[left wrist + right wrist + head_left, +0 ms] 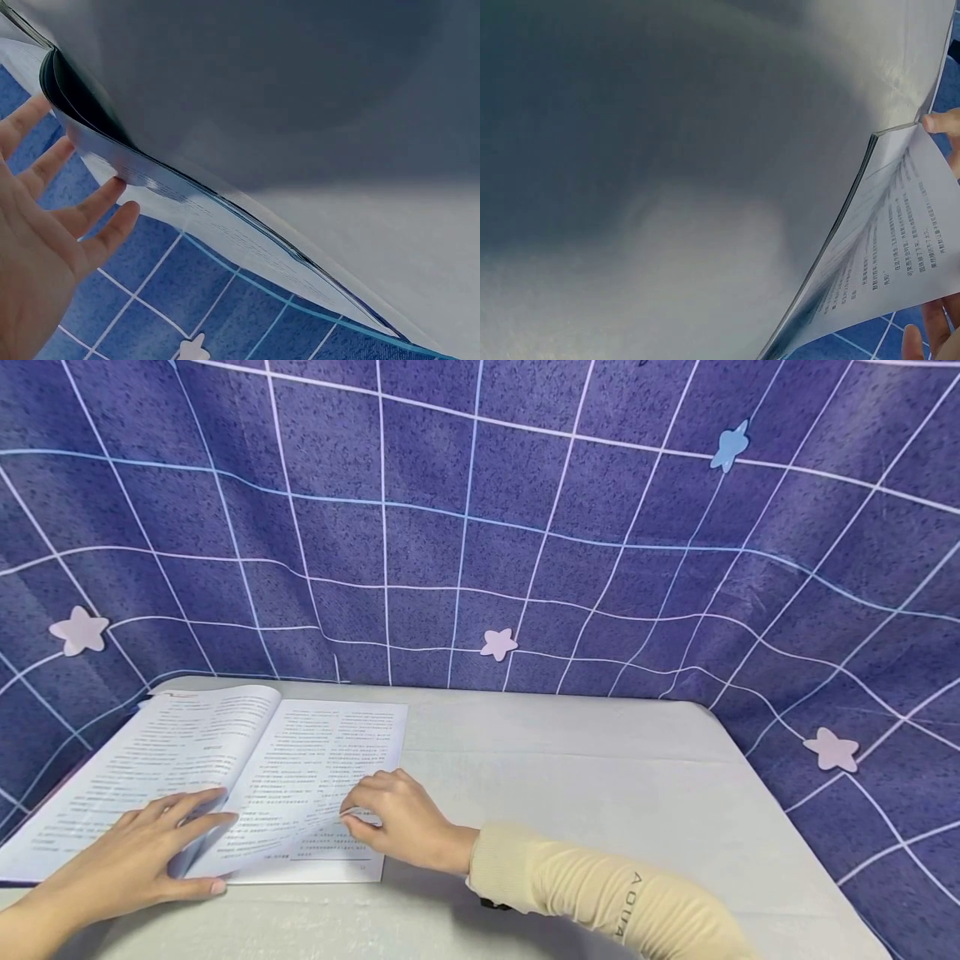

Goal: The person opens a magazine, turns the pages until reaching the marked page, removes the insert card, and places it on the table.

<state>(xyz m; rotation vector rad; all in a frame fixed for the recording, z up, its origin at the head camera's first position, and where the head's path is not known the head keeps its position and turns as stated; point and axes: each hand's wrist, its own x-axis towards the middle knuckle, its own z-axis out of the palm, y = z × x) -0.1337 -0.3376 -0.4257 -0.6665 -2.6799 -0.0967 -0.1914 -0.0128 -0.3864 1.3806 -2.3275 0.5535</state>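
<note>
An open book (pixel 300 760) of printed text lies on the left part of a white table (pixel 585 793). My left hand (pixel 161 847) rests flat across the lower left page by the spine, fingers straight and spread; the left wrist view shows those fingers (pixel 90 217) against the book's edge (pixel 187 202). My right hand (pixel 363 818), in a cream sleeve, sits on the lower right page with fingers curled and pinches the page's outer edge, which is slightly lifted. In the right wrist view a fingertip (pixel 939 124) holds the corner of the raised page (pixel 900 240).
A purple cloth (pixel 525 527) with a white grid and pale stars hangs behind and around the table. The table's rounded right edge (pixel 780 810) meets the cloth. The book's left edge overhangs the table's left side.
</note>
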